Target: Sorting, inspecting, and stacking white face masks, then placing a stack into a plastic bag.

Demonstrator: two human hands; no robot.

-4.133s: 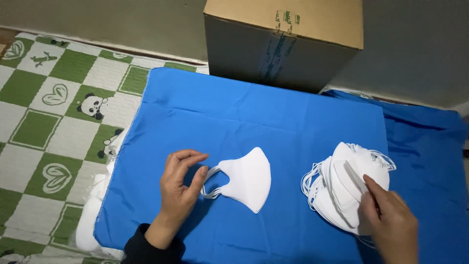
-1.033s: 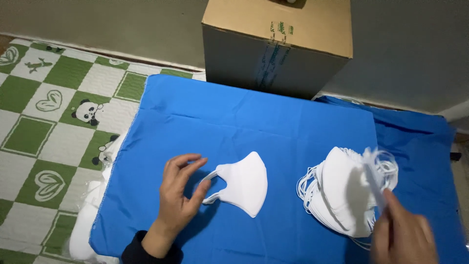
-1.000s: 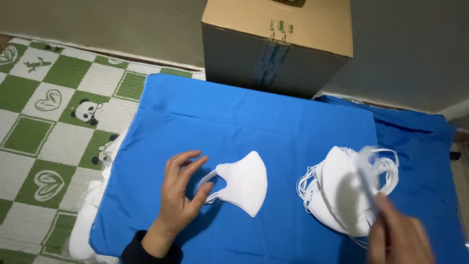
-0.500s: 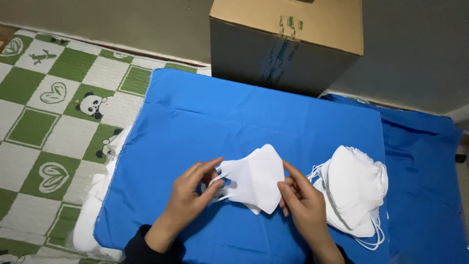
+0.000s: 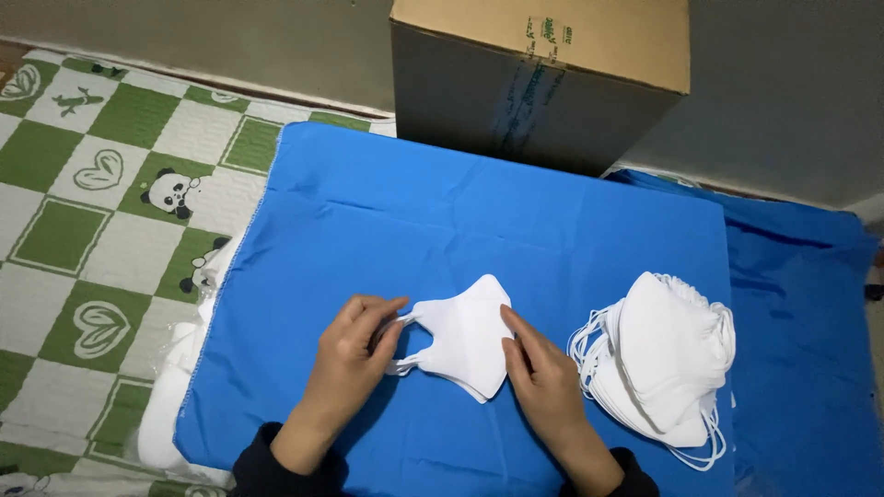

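A small pile of white folded face masks (image 5: 463,336) lies flat on the blue cloth (image 5: 442,221) in front of me. My left hand (image 5: 350,364) rests on the cloth with its fingertips on the ear loops at the pile's left end. My right hand (image 5: 543,382) lies on the cloth with its fingers pressed against the pile's right edge. A taller stack of the same white masks (image 5: 663,354) sits to the right, just beyond my right hand, with its ear loops spilling out around it.
A brown cardboard box (image 5: 543,78) stands at the far edge of the blue cloth. A green and white checked mat with panda pictures (image 5: 101,212) covers the floor to the left. More blue cloth (image 5: 810,322) lies rumpled on the right.
My right hand lifted a mask off the right stack and laid it on the mask in the middle. It now rests against that pile's right edge. My left hand stayed at the ear loops.
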